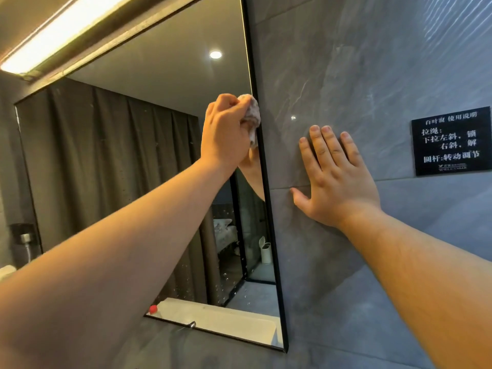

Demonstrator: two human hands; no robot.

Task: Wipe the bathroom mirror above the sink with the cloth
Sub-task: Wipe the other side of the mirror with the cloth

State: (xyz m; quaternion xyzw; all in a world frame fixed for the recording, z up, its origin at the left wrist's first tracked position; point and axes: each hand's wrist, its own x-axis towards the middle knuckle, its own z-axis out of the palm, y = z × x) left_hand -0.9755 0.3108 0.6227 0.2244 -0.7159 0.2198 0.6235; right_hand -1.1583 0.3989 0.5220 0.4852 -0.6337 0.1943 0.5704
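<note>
The black-framed mirror (133, 155) fills the left and middle of the head view and reflects dark curtains and a ceiling lamp. My left hand (225, 134) grips a bunched pale cloth (251, 115) and presses it against the glass right at the mirror's right edge, in its upper half. My right hand (335, 179) lies flat with spread fingers on the grey tiled wall (346, 62) just right of the mirror frame. Water droplets speckle the lower part of the glass.
A lit light bar (61, 33) runs above the mirror at the upper left. A black sign (452, 141) with white writing hangs on the wall at the far right. The mirror's bottom reflects a white basin (226, 319) and a red-capped item (153, 309).
</note>
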